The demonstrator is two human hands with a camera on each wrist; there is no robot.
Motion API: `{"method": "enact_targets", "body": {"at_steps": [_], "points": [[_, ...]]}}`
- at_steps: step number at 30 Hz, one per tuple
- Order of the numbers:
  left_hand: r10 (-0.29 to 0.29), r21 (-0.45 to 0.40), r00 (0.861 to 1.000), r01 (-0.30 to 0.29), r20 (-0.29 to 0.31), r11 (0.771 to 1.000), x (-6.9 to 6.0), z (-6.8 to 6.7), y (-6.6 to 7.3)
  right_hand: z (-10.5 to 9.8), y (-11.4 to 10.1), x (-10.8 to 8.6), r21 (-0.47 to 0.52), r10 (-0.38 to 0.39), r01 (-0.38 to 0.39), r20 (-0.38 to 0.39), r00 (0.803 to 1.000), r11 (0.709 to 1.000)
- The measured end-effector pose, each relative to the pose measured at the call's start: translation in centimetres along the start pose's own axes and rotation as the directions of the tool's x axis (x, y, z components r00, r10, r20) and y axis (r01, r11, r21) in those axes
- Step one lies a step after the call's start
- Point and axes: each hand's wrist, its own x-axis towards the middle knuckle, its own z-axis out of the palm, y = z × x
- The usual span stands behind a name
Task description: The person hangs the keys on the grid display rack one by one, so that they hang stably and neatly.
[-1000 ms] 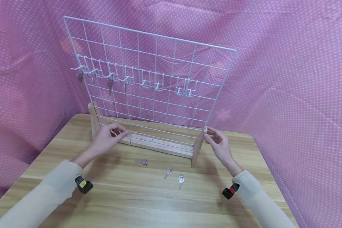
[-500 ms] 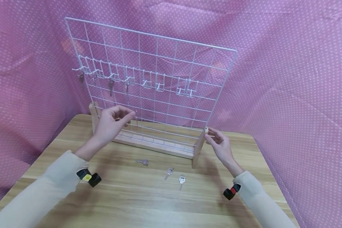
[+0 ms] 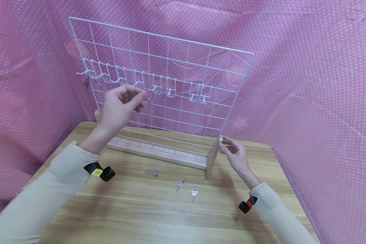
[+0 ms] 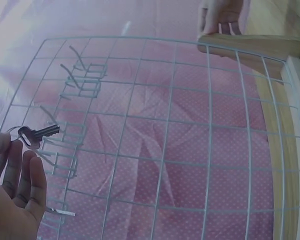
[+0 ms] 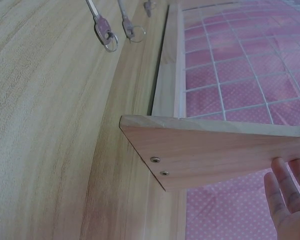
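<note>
My left hand (image 3: 119,105) pinches the ring of a key (image 4: 39,134) between thumb and fingertips, in front of the white wire grid rack (image 3: 178,110). The key hangs just below the row of white hooks (image 3: 156,89), apart from them. My right hand (image 3: 235,156) holds the upper end of the rack's right wooden upright (image 5: 215,150), thumb in front and fingers behind. A key (image 3: 86,83) hangs on the leftmost hook. My left hand hides part of the left hooks and what hangs there.
Three loose keys lie on the wooden table (image 3: 134,217) before the rack: a left key (image 3: 152,173), a middle key (image 3: 181,184) and a right key (image 3: 194,194). Pink dotted cloth (image 3: 308,84) surrounds the table's back and sides.
My left hand has risen with the key from near the rack's wooden base to just under the hooks, moving slightly right. My right hand stays at the upright.
</note>
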Motion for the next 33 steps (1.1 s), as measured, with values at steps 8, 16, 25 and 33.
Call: {"method": "enact_targets", "body": {"at_steps": [8, 16, 25, 33], "points": [[0.003, -0.014, 0.999, -0.004, -0.039, 1.0, 0.8, 0.6, -0.9, 0.1, 0.0, 0.0, 0.0, 0.007, -0.007, 0.0, 1.0, 1.0], [0.006, -0.054, 0.998, -0.009, -0.058, 0.999, 1.0, 0.8, -1.8, 0.1, 0.0, -0.1, 0.019, 0.0, 0.0, 0.001, 1.0, 1.0], [0.001, -0.039, 0.998, -0.004, -0.065, 0.999, 1.1, 0.7, -2.3, 0.1, -0.1, -0.2, 0.023, 0.001, 0.0, -0.01, 1.0, 1.0], [-0.045, 0.071, 0.999, 0.045, -0.008, 0.996, -0.7, 0.5, -3.4, 0.0, 0.1, -0.2, 0.022, -0.007, 0.007, -0.017, 1.0, 1.0]]}}
